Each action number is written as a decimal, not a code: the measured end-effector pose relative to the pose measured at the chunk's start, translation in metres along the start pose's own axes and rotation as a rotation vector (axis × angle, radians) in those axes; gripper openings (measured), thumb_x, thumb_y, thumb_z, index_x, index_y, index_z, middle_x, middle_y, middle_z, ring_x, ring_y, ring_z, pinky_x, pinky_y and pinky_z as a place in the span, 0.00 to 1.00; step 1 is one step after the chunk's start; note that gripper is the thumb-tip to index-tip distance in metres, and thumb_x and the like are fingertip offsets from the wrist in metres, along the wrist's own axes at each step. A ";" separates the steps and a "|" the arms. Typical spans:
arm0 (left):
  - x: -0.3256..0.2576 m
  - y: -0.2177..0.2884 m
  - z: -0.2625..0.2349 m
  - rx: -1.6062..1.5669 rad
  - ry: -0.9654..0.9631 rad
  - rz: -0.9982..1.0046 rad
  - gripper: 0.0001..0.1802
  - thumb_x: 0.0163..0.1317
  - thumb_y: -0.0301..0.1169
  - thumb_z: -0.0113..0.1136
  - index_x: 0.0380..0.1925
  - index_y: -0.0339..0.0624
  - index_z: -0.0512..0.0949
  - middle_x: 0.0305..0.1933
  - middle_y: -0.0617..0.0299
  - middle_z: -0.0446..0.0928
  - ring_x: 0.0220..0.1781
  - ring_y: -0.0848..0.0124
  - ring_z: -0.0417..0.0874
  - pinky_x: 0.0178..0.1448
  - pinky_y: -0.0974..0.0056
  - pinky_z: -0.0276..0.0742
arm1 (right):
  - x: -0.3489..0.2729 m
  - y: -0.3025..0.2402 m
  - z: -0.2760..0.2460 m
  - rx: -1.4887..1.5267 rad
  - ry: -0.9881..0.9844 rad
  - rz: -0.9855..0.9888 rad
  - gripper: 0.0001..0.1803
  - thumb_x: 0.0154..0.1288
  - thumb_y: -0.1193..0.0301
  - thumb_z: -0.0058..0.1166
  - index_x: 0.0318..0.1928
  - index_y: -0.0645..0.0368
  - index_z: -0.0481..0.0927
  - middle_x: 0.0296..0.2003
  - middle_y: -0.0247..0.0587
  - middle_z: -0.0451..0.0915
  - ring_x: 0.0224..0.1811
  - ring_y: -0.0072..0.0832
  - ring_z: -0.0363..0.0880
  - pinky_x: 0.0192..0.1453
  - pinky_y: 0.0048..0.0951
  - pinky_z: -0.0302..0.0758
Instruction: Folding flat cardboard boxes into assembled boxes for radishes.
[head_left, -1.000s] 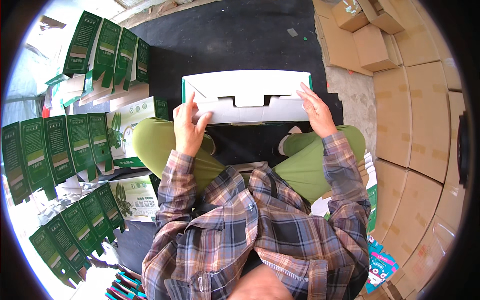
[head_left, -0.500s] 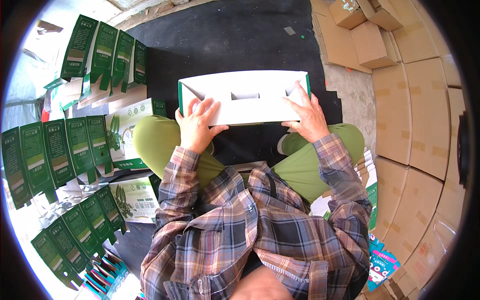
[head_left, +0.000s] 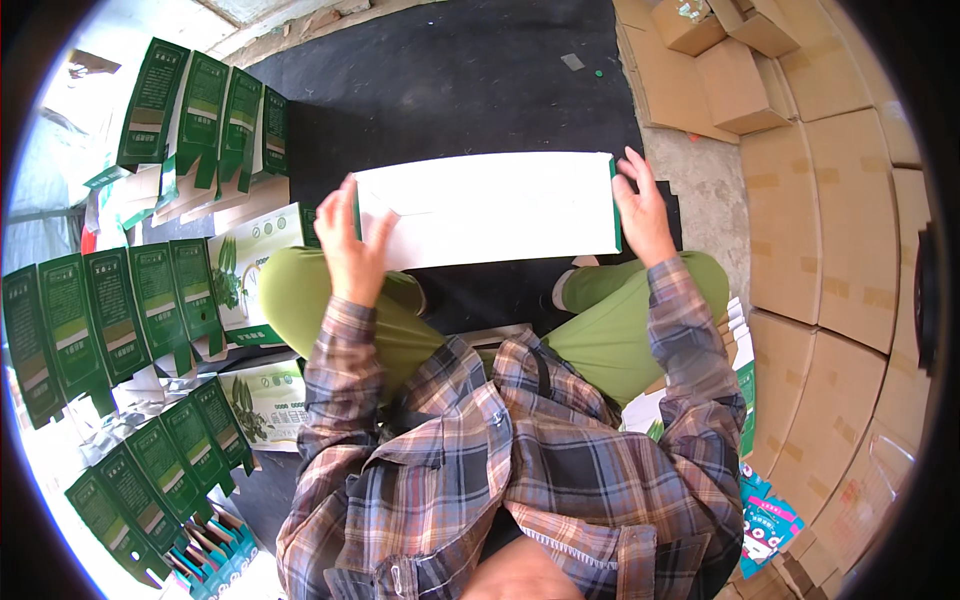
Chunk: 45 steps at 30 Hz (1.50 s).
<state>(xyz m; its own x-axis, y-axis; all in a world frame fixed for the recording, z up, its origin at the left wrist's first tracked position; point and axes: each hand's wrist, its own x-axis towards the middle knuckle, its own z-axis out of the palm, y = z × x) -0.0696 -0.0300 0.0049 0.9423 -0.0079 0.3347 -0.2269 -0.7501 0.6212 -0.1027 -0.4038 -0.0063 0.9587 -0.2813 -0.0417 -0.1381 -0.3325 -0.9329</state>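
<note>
A long cardboard box [head_left: 490, 212] lies crosswise in front of my crossed legs, a plain white face towards me and a green strip along its right end. At its left end is my left hand [head_left: 353, 255], fingers stretched and spread; the thumb overlaps the white face and the fingers run along the outside. My right hand [head_left: 643, 212] stands at the green right end, its fingers loosely bent and apart. The fingertips there touch or nearly touch the side. Neither hand is wrapped round the box, and what lies under it is hidden.
Rows of green cartons with raised flaps [head_left: 118, 310] stand to my left. Teal packages [head_left: 220, 550] sit at the lower left. Stacked brown cartons [head_left: 780, 220] wall the right side, with an open brown box [head_left: 740, 85] at the top. Black matting [head_left: 450, 80] covers the floor.
The inside flaps and slot of the box no longer show; a flat white face covers them. Both hands have moved outward from the flaps to the box's ends.
</note>
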 end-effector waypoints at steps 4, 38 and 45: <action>0.049 -0.013 0.002 -0.531 -0.021 -0.655 0.26 0.66 0.42 0.50 0.61 0.45 0.66 0.41 0.64 0.72 0.36 0.78 0.72 0.38 0.74 0.72 | 0.024 0.017 -0.017 0.075 -0.131 0.598 0.24 0.71 0.52 0.37 0.59 0.53 0.69 0.46 0.39 0.77 0.37 0.28 0.78 0.39 0.34 0.76; 0.025 -0.089 0.049 -0.780 -0.457 -1.258 0.18 0.66 0.40 0.46 0.55 0.52 0.70 0.53 0.59 0.74 0.54 0.59 0.74 0.59 0.42 0.64 | 0.026 0.055 -0.007 0.017 -0.233 0.669 0.18 0.65 0.63 0.50 0.54 0.54 0.73 0.44 0.34 0.80 0.46 0.31 0.78 0.46 0.38 0.73; 0.028 -0.066 0.035 -0.837 -0.481 -1.064 0.41 0.58 0.67 0.43 0.60 0.47 0.65 0.61 0.54 0.65 0.56 0.59 0.73 0.49 0.45 0.74 | 0.020 0.039 -0.015 -0.012 -0.105 0.735 0.27 0.64 0.48 0.44 0.52 0.53 0.76 0.42 0.36 0.81 0.34 0.30 0.81 0.31 0.31 0.73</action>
<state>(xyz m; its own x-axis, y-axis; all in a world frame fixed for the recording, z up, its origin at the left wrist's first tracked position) -0.0195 -0.0037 -0.0516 0.7050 -0.0459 -0.7078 0.7092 0.0597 0.7025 -0.0928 -0.4355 -0.0384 0.6368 -0.3475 -0.6883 -0.7552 -0.1014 -0.6476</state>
